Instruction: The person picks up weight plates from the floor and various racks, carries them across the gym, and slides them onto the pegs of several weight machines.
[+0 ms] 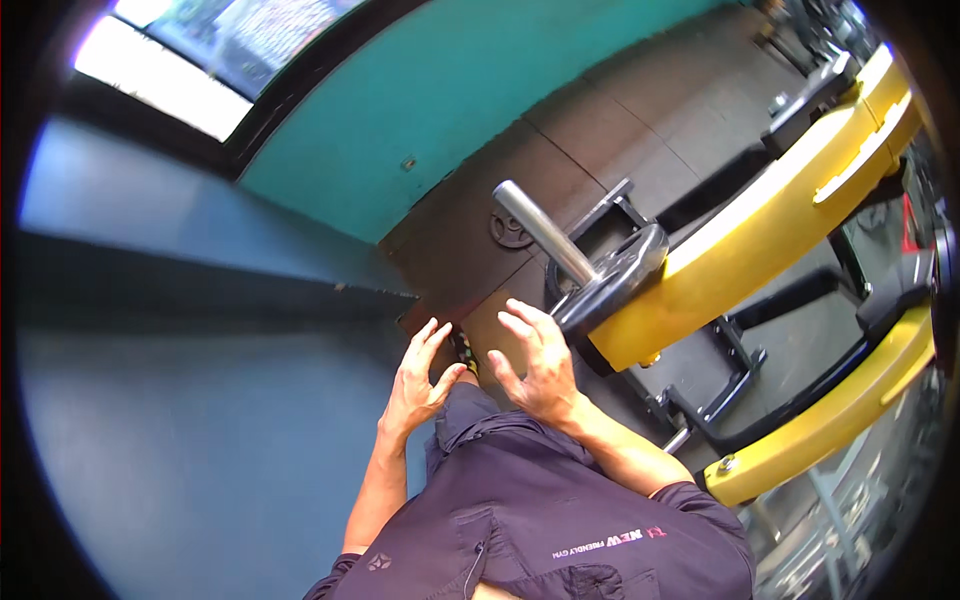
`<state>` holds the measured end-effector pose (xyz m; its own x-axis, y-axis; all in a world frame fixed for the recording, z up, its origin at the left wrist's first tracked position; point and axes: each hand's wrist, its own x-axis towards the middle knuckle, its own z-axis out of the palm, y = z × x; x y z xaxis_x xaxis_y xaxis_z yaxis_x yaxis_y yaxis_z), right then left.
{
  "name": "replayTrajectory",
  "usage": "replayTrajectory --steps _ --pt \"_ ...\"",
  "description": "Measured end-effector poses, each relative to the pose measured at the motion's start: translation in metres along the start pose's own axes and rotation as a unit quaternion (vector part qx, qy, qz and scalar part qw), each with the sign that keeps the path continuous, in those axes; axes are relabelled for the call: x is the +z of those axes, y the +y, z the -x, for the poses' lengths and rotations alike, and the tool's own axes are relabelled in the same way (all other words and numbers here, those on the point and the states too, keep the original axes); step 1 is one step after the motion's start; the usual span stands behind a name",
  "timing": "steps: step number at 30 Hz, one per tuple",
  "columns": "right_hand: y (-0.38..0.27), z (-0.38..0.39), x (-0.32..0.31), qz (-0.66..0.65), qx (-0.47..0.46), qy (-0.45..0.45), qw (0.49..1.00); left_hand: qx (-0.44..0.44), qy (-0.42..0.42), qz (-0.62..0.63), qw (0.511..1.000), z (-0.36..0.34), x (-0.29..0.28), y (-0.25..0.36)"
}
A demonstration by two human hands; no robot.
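Note:
Both of my hands are raised in front of my body, a short way apart, with nothing in them. My left hand point(415, 387) has its fingers stretched out and its thumb spread, near the blue wall on my left. My right hand point(540, 370) is spread as well, its fingertips just short of a yellow and black weight machine point(760, 240). A bare metal plate peg point(545, 232) sticks out from the black end of the machine's upper yellow arm, beyond my right hand. Part of a shoe point(463, 350) shows between my hands.
A blue wall point(200, 460) stands close on my left and meets a teal wall point(400, 120) ahead, below a window point(230, 50). A round weight plate point(510, 230) is by the floor past the peg. A second yellow arm point(820, 410) extends at my right.

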<state>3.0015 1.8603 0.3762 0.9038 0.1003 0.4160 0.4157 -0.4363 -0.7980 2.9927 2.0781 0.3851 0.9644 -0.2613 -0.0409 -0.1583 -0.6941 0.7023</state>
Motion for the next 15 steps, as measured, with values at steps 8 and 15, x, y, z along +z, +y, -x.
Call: replayTrajectory --steps 8,15 --pt "0.021 -0.054 0.01 0.322 0.157 0.287 0.888 0.02 -0.218 0.111 0.969 -0.185 -0.053 -0.122" --pt "0.028 -0.029 0.063 0.278 0.48 0.49 0.672 0.081 -0.425 0.257 0.864 -0.41 0.012 -0.09"
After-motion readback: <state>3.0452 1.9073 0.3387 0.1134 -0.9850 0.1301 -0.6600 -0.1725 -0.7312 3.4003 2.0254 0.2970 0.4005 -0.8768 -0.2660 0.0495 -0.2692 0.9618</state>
